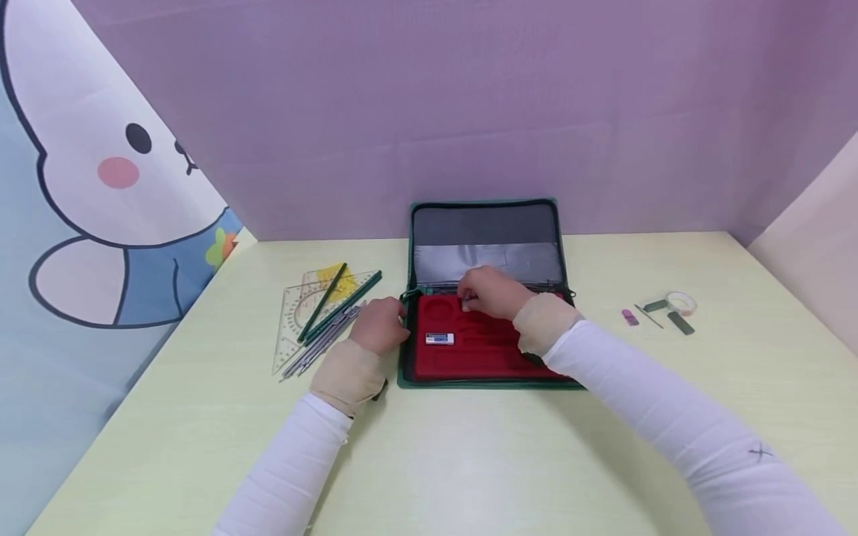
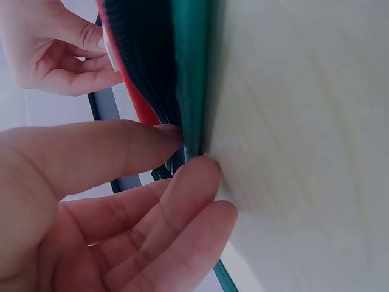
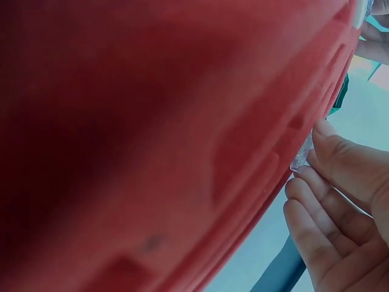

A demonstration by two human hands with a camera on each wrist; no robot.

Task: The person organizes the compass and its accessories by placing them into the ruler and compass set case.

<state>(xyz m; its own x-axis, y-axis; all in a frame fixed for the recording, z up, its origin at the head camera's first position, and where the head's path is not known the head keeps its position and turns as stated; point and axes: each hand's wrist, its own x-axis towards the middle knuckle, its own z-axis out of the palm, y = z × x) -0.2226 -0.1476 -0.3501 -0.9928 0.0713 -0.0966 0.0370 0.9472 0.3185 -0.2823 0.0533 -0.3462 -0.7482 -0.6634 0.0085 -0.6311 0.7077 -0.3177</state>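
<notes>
A green zip case [image 1: 489, 385] lies unfolded on the table, its lid leaning back against the purple backdrop. Its base holds a red moulded tray [image 1: 469, 367] with shaped recesses. A white eraser with a blue label [image 1: 439, 339] sits at the tray's left. My left hand [image 1: 378, 326] pinches the case's left edge between thumb and fingers, beside the zip [image 2: 143, 73]. Over the tray's back part, my right hand [image 1: 492, 290] pinches a small clear plastic piece [image 3: 301, 155] at the tray's surface. The fingers cover part of that piece, so its kind is unclear.
Left of the case lie a clear set square [image 1: 284, 327], a yellow piece [image 1: 346, 285], dark green pencils [image 1: 323, 301] and silver drawing instruments [image 1: 311, 357]. At right are a pink piece [image 1: 630, 317], a thin rod [image 1: 649, 316], a tape roll [image 1: 693, 303] and dark strips [image 1: 681, 323].
</notes>
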